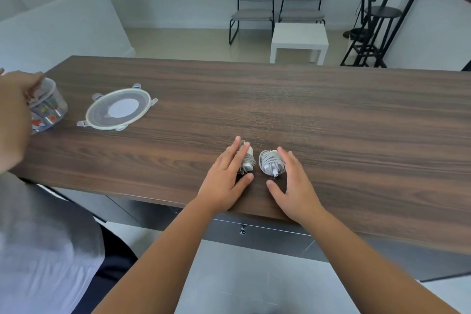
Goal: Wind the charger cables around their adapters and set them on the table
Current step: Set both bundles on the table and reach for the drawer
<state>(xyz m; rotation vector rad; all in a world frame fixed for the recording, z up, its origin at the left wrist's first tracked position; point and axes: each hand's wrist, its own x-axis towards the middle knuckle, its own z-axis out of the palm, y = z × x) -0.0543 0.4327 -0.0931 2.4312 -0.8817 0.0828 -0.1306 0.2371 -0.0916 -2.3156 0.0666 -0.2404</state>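
Observation:
Two white charger adapters lie side by side on the dark wooden table point(280, 99), near its front edge, each with its cable wound round it. The left adapter point(248, 160) is partly covered by the straight fingers of my left hand point(224, 181), which lie flat against its left side. The right adapter point(271, 163) shows its plug pins toward me. My right hand point(295, 186) rests flat on the table, its straight fingers touching that adapter's right side. Neither hand curls round anything.
At the table's left end stands a clear round container point(48, 109) with its lid point(118, 109) lying beside it. Another person's hand point(15, 99) reaches into the container; that person stands at the left. Two chairs, a white side table and a stool stand beyond.

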